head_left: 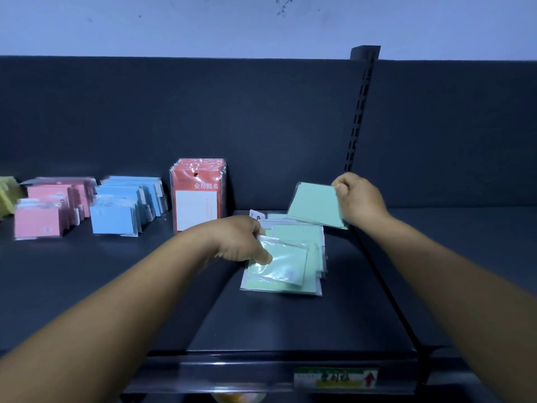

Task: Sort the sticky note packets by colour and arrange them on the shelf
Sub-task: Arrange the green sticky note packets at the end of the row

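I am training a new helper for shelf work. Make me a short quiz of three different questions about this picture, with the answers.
1. True or false: the right hand holds a green packet lifted above the shelf.
2. Which group stands directly left of the red packets? A) pink B) blue C) yellow
3. Fill in: the left hand grips a packet from the ______ pile.

Key
1. True. The packet is tilted and raised over the green pile.
2. B. The blue packets stand beside the red ones; the pink packets are further left.
3. Green.
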A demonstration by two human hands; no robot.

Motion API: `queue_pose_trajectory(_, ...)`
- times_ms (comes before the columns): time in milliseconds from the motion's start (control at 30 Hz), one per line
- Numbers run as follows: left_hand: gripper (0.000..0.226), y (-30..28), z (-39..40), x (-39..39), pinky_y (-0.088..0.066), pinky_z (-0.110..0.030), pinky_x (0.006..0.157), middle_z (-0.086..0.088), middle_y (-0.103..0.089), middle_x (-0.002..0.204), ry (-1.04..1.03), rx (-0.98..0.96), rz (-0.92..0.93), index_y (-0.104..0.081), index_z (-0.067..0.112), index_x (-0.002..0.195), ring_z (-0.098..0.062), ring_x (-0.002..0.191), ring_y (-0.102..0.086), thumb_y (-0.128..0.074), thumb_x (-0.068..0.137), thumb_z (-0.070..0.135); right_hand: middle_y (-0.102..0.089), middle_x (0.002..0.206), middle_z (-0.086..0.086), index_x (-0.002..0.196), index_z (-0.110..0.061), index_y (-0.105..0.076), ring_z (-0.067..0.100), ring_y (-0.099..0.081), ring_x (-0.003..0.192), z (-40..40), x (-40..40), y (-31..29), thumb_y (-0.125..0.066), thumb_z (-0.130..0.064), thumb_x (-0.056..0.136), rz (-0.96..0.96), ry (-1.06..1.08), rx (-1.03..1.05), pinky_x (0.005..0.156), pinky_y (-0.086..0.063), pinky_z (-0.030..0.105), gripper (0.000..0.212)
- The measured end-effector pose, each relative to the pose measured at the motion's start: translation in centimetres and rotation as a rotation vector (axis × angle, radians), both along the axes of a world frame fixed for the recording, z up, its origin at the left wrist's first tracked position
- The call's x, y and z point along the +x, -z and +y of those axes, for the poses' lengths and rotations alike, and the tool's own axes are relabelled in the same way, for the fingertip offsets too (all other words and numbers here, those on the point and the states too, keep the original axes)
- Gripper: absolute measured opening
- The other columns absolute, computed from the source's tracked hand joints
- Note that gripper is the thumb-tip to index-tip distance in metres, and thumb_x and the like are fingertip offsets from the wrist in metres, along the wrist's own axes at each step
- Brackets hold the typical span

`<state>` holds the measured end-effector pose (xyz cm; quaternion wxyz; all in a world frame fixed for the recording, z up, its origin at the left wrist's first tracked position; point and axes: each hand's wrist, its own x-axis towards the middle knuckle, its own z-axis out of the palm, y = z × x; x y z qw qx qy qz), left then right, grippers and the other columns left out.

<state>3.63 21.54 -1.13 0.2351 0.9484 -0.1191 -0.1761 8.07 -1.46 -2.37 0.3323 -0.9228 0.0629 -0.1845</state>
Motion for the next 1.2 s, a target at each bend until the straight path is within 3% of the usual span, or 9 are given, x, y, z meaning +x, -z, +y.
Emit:
queue_pose_trajectory(100, 0.031, -0.3, 0.3, 0.1, -0.042, -0.025, 0.070, 0.007, -0.057, 0.084, 0.032, 0.038, 0.050, -0.056, 0.018, 0.097, -0.011, 0.076, -0.052, -0.075, 0.079, 0.034, -0.056, 0.097, 0.001, 0.107, -0.014, -0.055, 0.020, -0.052, 0.084, -0.7, -0.1, 0.3, -0.030, -0.019, 0.101, 0.020, 0.086, 0.173, 0.064, -0.039, 0.030, 0.025)
queue_pose_trajectory(200, 0.038, -0.2, 0.1, 0.6, -0.045, -0.029, 0.087, 0.003, -0.060, 0.101, -0.081, -0.110, -0.003, -0.056, 0.018, 0.099, -0.017, 0.095, -0.055, -0.067, 0.081, 0.050, -0.051, 0.085, 0.003, 0.099, -0.015, -0.049, 0.019, -0.047, 0.067, -0.9, 0.0, 0.7, -0.029, -0.017, 0.099, 0.053, 0.163, 0.344, 0.052, -0.037, 0.029, 0.020)
queue_pose_trajectory(300, 0.026, 0.3, -0.8, 1.8, -0.043, -0.028, 0.082, -0.001, -0.057, 0.101, -0.205, -0.177, -0.079, -0.055, 0.018, 0.092, -0.019, 0.094, -0.053, -0.054, 0.092, 0.044, -0.050, 0.082, -0.003, 0.103, -0.015, -0.049, 0.023, -0.050, 0.076, -0.6, -0.3, 1.0, -0.032, -0.018, 0.099, -0.024, 0.231, 0.483, 0.064, -0.044, 0.036, 0.018)
queue_pose_trajectory(467, 0.049, 1.3, -2.5, 3.7, -0.038, -0.027, 0.087, -0.008, -0.058, 0.111, -0.325, -0.203, -0.055, -0.047, 0.004, 0.131, -0.024, 0.102, -0.054, -0.042, 0.099, 0.040, -0.053, 0.102, 0.000, 0.122, -0.014, -0.047, 0.021, -0.049, 0.086, -0.2, -0.5, 1.3, -0.037, -0.019, 0.102, -0.154, 0.228, 0.388, 0.068, -0.035, 0.026, 0.023)
queue_pose_trajectory(533, 0.034, 1.4, -3.2, 4.5, -0.039, -0.026, 0.082, -0.010, -0.059, 0.111, -0.350, -0.227, -0.039, -0.059, 0.007, 0.109, -0.026, 0.100, -0.056, -0.047, 0.097, 0.036, -0.058, 0.106, 0.005, 0.122, -0.014, -0.046, 0.024, -0.053, 0.084, 0.3, 0.0, 2.1, -0.041, -0.020, 0.100, -0.025, 0.175, 0.427, 0.062, -0.041, 0.028, 0.023)
queue_pose_trajectory(633, 0.026, 1.5, -3.6, 5.6, -0.039, -0.020, 0.054, -0.005, -0.058, 0.071, -0.410, -0.367, 0.039, -0.052, 0.013, 0.067, -0.019, 0.058, -0.050, -0.061, 0.088, 0.027, -0.064, 0.098, 0.013, 0.117, -0.009, -0.048, 0.027, -0.059, 0.069, 1.1, 0.5, 3.4, -0.047, -0.025, 0.098, 0.138, 0.125, 0.556, 0.063, -0.050, 0.035, 0.025)
queue_pose_trajectory(900, 0.019, 1.7, -2.8, 6.7, -0.048, -0.030, 0.063, -0.014, -0.061, 0.087, -0.389, -0.514, 0.246, -0.062, 0.003, 0.088, -0.026, 0.076, -0.056, -0.076, 0.075, 0.004, -0.065, 0.092, 0.007, 0.111, -0.012, -0.058, 0.022, -0.057, 0.073, 1.0, 0.7, 2.9, -0.048, -0.019, 0.099, 0.260, -0.038, 0.738, 0.063, -0.053, 0.031, 0.017)
queue_pose_trajectory(1000, 0.010, 1.8, -2.3, 6.7, -0.046, -0.026, 0.070, -0.008, -0.066, 0.083, -0.280, -0.593, 0.188, -0.067, 0.009, 0.082, -0.021, 0.075, -0.058, -0.073, 0.078, 0.002, -0.068, 0.098, 0.008, 0.109, -0.014, -0.059, 0.023, -0.062, 0.078, 0.7, 0.7, 2.9, -0.049, -0.017, 0.098, 0.247, -0.055, 0.770, 0.080, -0.058, 0.043, 0.015)
queue_pose_trajectory(1200, 0.015, 1.7, -1.4, 6.1, -0.045, -0.031, 0.070, -0.004, -0.058, 0.075, -0.147, -0.635, 0.005, -0.059, 0.015, 0.085, -0.017, 0.067, -0.051, -0.068, 0.084, 0.003, -0.067, 0.089, 0.006, 0.100, -0.013, -0.059, 0.019, -0.064, 0.071, 0.1, 0.1, 1.5, -0.057, -0.015, 0.095, 0.080, -0.065, 0.786, 0.064, -0.056, 0.035, 0.005)
